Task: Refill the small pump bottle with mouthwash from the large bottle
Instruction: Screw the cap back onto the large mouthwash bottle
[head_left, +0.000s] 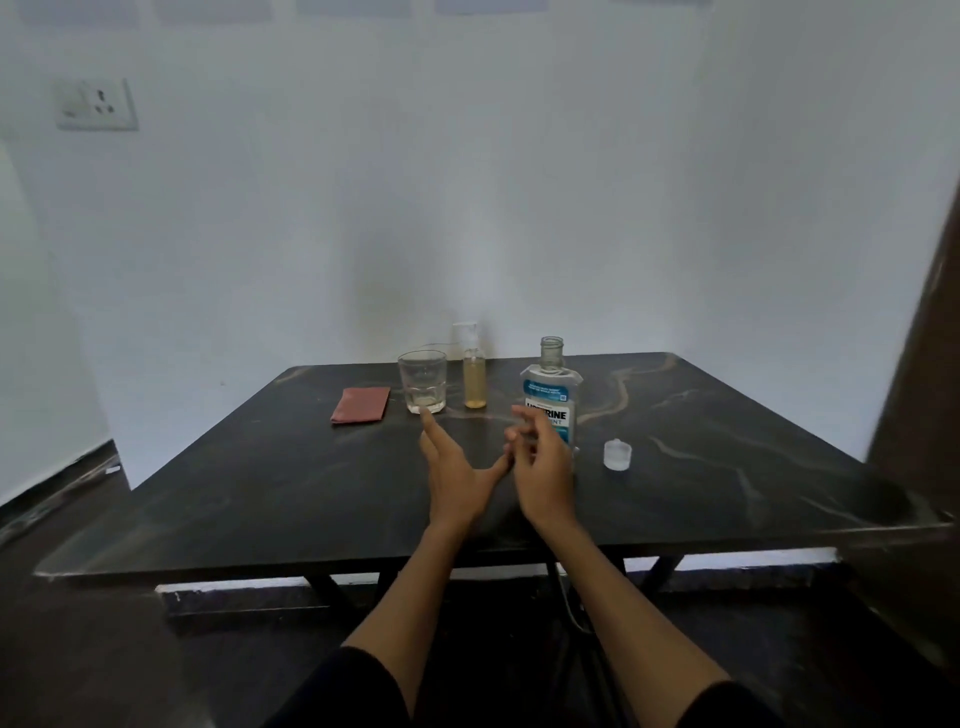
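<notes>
Count on the tabletop (291, 483): 2 bottles, one large mouthwash bottle (549, 400) with its neck open and one small pump bottle (474, 371) holding yellowish liquid. Also 1 clear glass (422, 382), 1 loose cap (617, 454), 1 folded reddish cloth (361, 405). 2 hands above it, left hand (456, 475) and right hand (540, 467); 1 wall socket (97, 104).

A single wide-angle head-worn view looks forward and down from the near edge of the dark marble-patterned table (260, 499), facing the far pale wall (467, 182). It sits close enough that both bare forearms fill the near foreground.
</notes>
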